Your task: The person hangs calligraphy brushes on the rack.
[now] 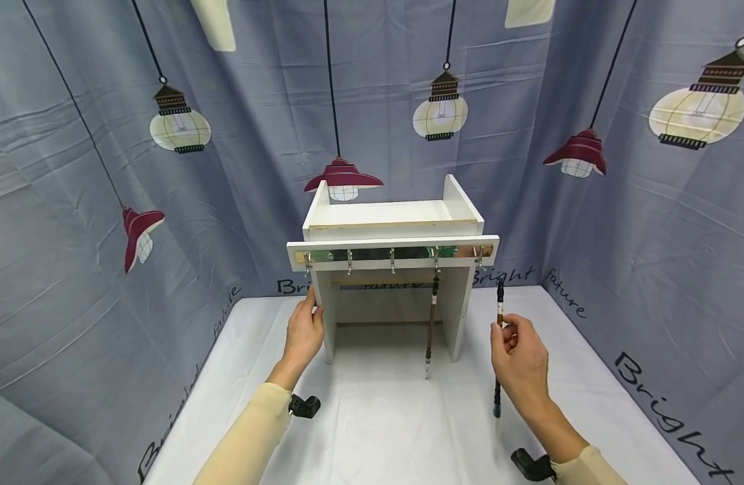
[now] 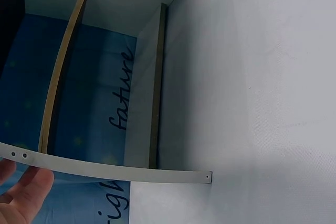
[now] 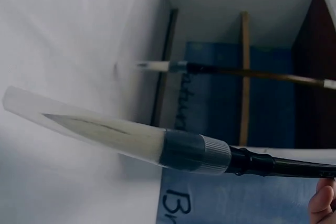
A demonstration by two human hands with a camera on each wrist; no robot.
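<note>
A white wooden rack [image 1: 390, 232] stands on the table, with a row of metal hooks [image 1: 392, 261] along its front rail. My left hand [image 1: 304, 333] touches the outside of its left side panel [image 2: 105, 170], fingers extended. Off to the right of the rack, my right hand [image 1: 520, 353] pinches a dark calligraphy brush [image 1: 500, 296] by its handle. That brush hangs upright, tip down; in the right wrist view its pale bristles [image 3: 136, 137] lie inside a clear cap. A second calligraphy brush [image 1: 432, 316] hangs from a hook on the rack's right part.
A white cloth [image 1: 372, 431] covers the table. Behind and on both sides hangs a grey-blue curtain [image 1: 257, 135] printed with lamps and lettering. Inside the rack, thin wooden edges [image 2: 65, 66] cross between the side panels.
</note>
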